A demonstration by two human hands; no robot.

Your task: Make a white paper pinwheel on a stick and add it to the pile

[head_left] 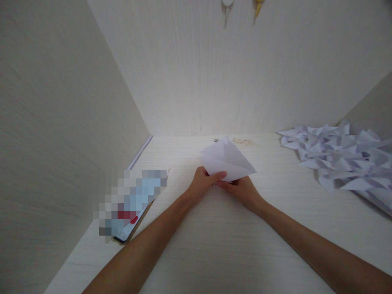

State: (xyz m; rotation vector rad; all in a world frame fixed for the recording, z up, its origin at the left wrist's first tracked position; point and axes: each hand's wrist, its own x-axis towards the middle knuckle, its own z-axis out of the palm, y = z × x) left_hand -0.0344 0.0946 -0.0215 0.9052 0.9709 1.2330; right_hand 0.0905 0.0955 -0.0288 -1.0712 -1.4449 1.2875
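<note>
Here:
- Left hand [202, 182] and right hand [241, 190] both pinch the near edge of a folded white paper [226, 160], held just above the pale wooden desk [232, 245] (mid-desk, near the back wall).
- A heap of folded paper pieces [339, 159] lies at right.
- A phone [131, 216] lies at left.

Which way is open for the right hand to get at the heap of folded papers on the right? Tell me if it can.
Probably yes. The right hand is shut on the folded sheet together with the left hand, and bare desk lies between it and the heap of folded papers.
</note>
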